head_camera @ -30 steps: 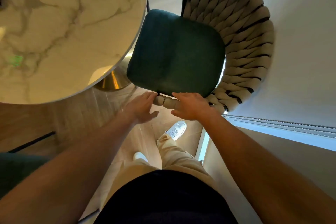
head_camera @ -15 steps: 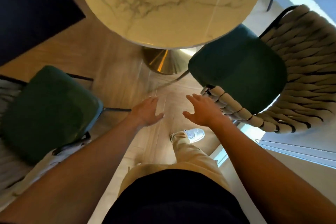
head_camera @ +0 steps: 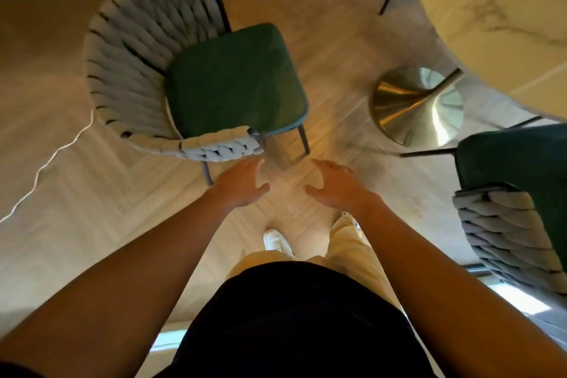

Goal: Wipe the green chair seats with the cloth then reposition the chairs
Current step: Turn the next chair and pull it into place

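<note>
Repositioning step appears in hand. Left hand [head_camera: 242,186] and right hand [head_camera: 336,189], both empty with fingers spread, hover just short of the green chair [head_camera: 236,83], nearest its woven armrest [head_camera: 221,146]. No cloth visible. Next move: grasp that armrest.

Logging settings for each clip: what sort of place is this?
Probably a dining corner in a home or café: a round marble table on a brass pedestal base, green-seated woven chairs, wood floor.
</note>
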Demonstrator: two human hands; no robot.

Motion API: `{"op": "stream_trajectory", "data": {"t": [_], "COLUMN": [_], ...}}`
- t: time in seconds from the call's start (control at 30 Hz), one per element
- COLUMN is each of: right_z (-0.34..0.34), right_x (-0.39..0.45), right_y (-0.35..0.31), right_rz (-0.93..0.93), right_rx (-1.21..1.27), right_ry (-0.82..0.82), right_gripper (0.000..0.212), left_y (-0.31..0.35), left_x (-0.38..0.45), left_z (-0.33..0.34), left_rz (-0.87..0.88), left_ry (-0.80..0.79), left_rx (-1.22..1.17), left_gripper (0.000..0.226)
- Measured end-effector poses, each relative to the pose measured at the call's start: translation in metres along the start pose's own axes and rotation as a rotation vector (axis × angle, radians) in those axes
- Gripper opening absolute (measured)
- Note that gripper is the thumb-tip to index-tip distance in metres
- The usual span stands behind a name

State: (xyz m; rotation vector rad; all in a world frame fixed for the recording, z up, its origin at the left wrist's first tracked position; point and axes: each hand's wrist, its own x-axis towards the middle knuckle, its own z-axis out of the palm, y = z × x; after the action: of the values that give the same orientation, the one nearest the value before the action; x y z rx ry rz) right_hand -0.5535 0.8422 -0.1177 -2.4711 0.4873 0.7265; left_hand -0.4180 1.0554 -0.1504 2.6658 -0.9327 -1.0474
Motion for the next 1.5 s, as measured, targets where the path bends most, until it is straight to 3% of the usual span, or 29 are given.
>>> {"op": "stream_trajectory", "data": {"t": [0.27, 0.43, 0.7, 1.03, 1.5], "right_z": [0.028, 0.049, 0.061, 0.037, 0.007], "right_x": [0.046, 0.083, 0.156, 0.259, 0.327], "right_y": [-0.139, -0.208, -0.325, -0.428, -0.466], "right_rz": [-0.253, -0.443, -0.475, -0.435, -0.188], "right_rx": [-0.161, -0.275, -0.159, -0.066, 0.147], "right_ry": [-0.154, -0.154, -0.257, -0.295, -0.383], "right_gripper": [0.079, 0.079, 0.068, 0.07, 0.069], "left_y": [-0.117, -0.165, -0.253, -0.373, -0.456], "left_x": [-0.094, -0.131, -0.13, -0.07, 0.041], "left_z": [0.011, 0.025, -0.005, -0.129, -0.264], "left_rz": [-0.292, -0.436, -0.55, -0.436, -0.064], "left_ry": [0.112, 0.124, 0.115, 0.089, 0.036], "left_rx": [-0.218, -0.331, -0.382, -0.264, -0.014], "left_gripper": [0.079, 0.082, 0.078, 0.069, 0.06]}}
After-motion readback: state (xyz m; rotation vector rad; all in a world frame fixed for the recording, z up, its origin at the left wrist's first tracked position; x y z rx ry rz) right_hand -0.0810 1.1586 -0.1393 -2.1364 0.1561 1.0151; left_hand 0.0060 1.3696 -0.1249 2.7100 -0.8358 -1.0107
